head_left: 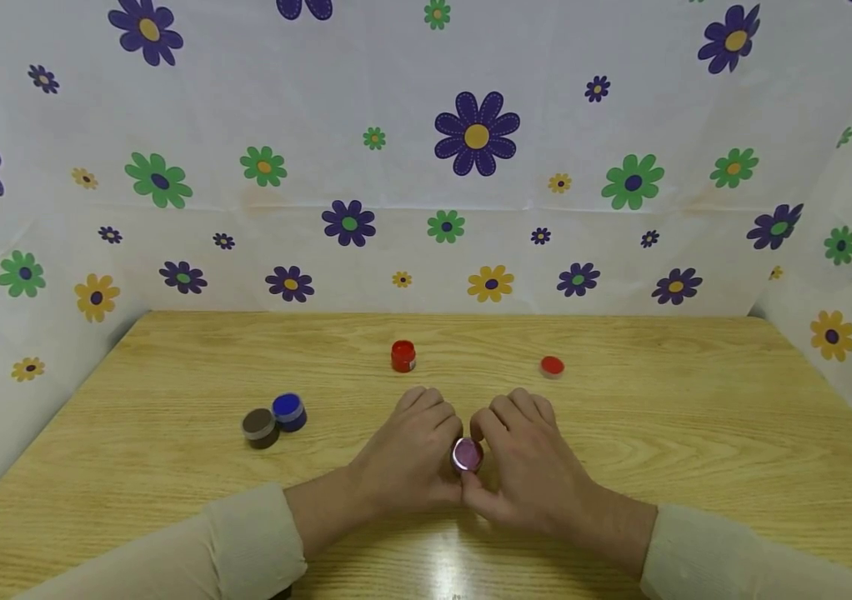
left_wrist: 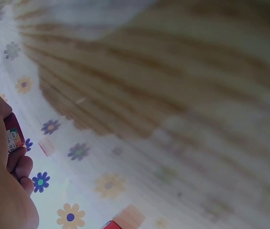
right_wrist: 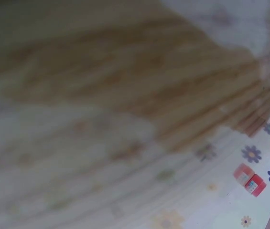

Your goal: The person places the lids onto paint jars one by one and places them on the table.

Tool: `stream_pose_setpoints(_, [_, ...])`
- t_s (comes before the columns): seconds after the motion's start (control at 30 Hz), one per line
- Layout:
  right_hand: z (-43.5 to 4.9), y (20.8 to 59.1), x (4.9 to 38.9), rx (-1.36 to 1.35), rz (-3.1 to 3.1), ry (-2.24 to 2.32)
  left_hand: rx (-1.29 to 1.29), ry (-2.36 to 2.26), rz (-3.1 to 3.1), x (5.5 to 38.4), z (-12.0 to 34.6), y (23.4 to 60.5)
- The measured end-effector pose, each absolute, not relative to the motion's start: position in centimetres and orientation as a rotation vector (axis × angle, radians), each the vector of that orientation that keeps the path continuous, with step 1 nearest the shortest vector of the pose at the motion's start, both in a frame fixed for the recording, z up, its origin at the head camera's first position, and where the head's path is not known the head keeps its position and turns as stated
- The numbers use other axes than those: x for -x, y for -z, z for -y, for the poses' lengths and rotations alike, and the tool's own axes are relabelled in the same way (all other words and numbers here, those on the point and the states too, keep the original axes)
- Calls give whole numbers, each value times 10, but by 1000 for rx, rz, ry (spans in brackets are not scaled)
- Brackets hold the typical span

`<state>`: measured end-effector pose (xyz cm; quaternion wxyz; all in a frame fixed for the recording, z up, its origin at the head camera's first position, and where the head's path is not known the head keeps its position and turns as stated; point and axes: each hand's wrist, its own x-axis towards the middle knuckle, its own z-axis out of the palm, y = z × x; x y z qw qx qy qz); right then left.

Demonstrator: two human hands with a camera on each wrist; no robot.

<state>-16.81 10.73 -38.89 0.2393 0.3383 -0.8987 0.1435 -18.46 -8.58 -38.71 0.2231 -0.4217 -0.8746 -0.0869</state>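
Between both hands, close over the table, is a small paint jar [head_left: 467, 454] with a pinkish-purple top. My left hand [head_left: 418, 450] grips it from the left, fingers curled round its side. The right hand [head_left: 527, 462] pinches it from the other side, thumb at the near rim and index finger at the far rim. In the left wrist view the dark red side of this jar [left_wrist: 14, 136] shows with a label, beside the left fingers. Only its edge appears in the right wrist view, and much of its body is hidden by the hands.
An uncovered red paint jar [head_left: 403, 357] stands beyond the hands, and a red lid [head_left: 552, 367] lies to its right. At the left, a brown-topped jar [head_left: 260, 428] and a blue-topped jar [head_left: 289, 412] stand side by side. A flower-patterned cloth [head_left: 396, 175] hangs behind the wooden table [head_left: 696, 417].
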Motion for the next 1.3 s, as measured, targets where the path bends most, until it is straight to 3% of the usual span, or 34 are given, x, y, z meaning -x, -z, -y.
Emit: stream_pose_setpoints(1.3, [-108, 390, 168, -956, 2442, -373, 1162, 252, 2374, 183, 86, 386])
